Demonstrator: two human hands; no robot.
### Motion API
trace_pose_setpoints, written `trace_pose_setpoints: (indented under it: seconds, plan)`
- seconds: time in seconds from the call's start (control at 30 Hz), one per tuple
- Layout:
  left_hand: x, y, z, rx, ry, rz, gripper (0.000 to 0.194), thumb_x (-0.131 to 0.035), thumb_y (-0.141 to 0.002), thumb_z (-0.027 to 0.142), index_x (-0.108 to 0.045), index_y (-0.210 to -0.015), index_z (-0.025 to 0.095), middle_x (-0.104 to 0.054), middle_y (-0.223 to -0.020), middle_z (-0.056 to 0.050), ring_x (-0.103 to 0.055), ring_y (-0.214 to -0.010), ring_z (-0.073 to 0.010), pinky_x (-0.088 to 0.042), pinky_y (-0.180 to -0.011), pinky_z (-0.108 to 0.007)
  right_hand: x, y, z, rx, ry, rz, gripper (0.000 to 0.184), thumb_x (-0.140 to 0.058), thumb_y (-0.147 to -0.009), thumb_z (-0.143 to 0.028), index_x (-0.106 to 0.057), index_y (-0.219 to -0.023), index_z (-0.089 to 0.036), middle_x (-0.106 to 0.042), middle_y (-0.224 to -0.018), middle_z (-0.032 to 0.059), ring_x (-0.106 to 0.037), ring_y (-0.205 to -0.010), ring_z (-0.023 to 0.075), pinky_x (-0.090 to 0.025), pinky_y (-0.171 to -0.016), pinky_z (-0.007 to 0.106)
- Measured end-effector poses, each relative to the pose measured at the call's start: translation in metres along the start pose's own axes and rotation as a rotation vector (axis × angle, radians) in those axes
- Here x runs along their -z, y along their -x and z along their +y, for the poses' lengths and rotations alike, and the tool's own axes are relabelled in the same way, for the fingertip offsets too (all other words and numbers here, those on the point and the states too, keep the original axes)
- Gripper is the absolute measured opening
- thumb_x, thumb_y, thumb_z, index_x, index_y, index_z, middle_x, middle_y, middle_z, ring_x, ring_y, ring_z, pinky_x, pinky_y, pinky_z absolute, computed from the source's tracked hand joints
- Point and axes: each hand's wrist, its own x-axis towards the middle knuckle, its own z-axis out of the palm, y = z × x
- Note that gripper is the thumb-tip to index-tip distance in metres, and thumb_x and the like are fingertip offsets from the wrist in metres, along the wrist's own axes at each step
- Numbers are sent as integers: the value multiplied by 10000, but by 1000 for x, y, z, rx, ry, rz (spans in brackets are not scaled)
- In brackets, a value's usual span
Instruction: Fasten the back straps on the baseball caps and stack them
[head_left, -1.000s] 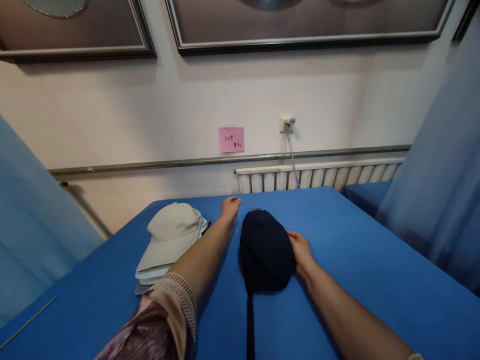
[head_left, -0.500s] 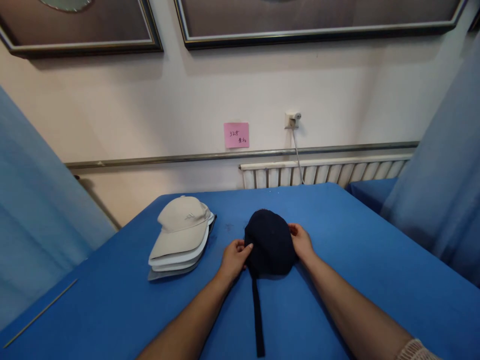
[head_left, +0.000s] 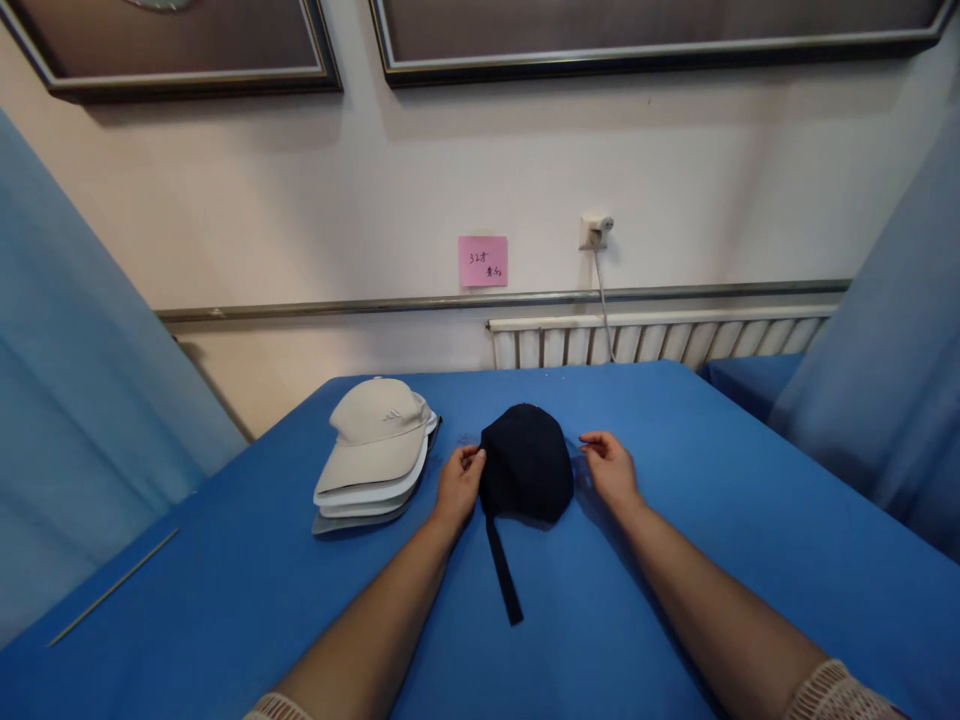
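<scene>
A dark navy cap (head_left: 526,462) lies crown up on the blue table (head_left: 675,560), with a dark strap (head_left: 502,570) trailing from it toward me. My left hand (head_left: 459,482) pinches the cap's left edge with curled fingers. My right hand (head_left: 611,467) hovers just off the cap's right side, fingers loosely bent and apart, holding nothing. Left of the navy cap sits a stack of light caps (head_left: 373,450), a beige one on top.
Blue curtains hang at the left (head_left: 82,400) and right (head_left: 892,340). A radiator (head_left: 652,340) runs along the wall behind the table. A pink note (head_left: 483,261) and a socket with a cable (head_left: 596,232) are on the wall. A thin rod (head_left: 112,587) lies near the table's left edge.
My left hand came back from the table's far side to the cap's left edge. My right hand has let go of the cap's right side. The cap slid slightly left.
</scene>
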Motion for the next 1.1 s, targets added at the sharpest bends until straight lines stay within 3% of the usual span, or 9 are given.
trace_pose_setpoints:
  seconds: [0.1, 0.23, 0.3, 0.5, 0.63, 0.73, 0.87, 1.0, 1.1]
  plan:
    - [2, 0, -3, -28, -39, 28, 393, -711, -711, 450, -668, -941, 134, -702, -981, -108, -652, -921, -241, -479, -904, -402, 5, 17, -22, 135, 3, -103, 143, -498, -694, -178, -636, -726, -204, -644, -694, 6, -587, -632, 142, -472, -658, 276]
    - [4, 0, -5, -37, -61, 24, 333, -709, -727, 390, -675, -945, 141, -706, -990, -105, -662, -891, -241, -499, -881, -410, 0, 43, -41, 162, 138, -608, 248, -436, -653, -79, -653, -651, -199, -632, -611, -11, -553, -498, 111, -416, -503, 227]
    - [4, -1, -7, -36, -61, 22, 310, -716, -721, 359, -678, -939, 142, -709, -972, -98, -668, -874, -235, -506, -876, -407, -5, 50, -40, 159, 242, -738, 281, -444, -662, -64, -686, -696, -204, -648, -631, -9, -577, -523, 112, -430, -513, 223]
    - [-1, -21, -18, -29, -11, 66, 267, -709, -720, 239, -648, -962, 145, -699, -1024, -104, -673, -885, -209, -514, -880, -387, -16, 33, -19, 212, 144, -521, 280, -535, -770, -208, -688, -1005, -218, -707, -923, 49, -675, -820, 175, -536, -743, 319]
    - [-3, -35, -22, -21, 19, 122, 234, -671, -756, 218, -623, -971, 139, -696, -1039, -115, -668, -939, -197, -509, -897, -367, -20, 21, -12, 275, 59, -378, 196, -544, -771, -228, -702, -887, -210, -696, -1078, 81, -651, -982, 205, -520, -854, 354]
    - [-1, -37, -21, -17, 11, 147, 216, -666, -769, 235, -628, -956, 135, -706, -988, -108, -673, -916, -194, -520, -866, -355, -16, 20, -10, 283, 60, -280, 177, -516, -737, -190, -686, -784, -205, -713, -914, 60, -652, -837, 180, -521, -792, 329]
    - [4, -30, -12, -34, -58, 172, 196, -675, -753, 213, -653, -937, 147, -708, -941, -87, -672, -865, -195, -512, -847, -354, -1, 22, -8, 196, 120, -416, 197, -448, -653, -130, -627, -613, -204, -663, -669, 10, -576, -585, 129, -472, -593, 253]
    - [9, -13, 8, -105, -145, 148, 182, -639, -753, 162, -675, -932, 176, -700, -955, -58, -649, -873, -192, -483, -861, -341, 4, 24, -4, 110, 271, -561, 244, -438, -631, -105, -660, -644, -207, -656, -635, -3, -572, -568, 122, -451, -569, 234]
    - [8, 12, 26, -309, -314, -51, 174, -558, -823, 180, -668, -956, 187, -693, -913, -40, -637, -807, -174, -492, -791, -316, -1, 26, 1, 130, 324, -510, 263, -460, -684, -130, -698, -754, -216, -687, -701, 7, -626, -673, 147, -498, -669, 271]
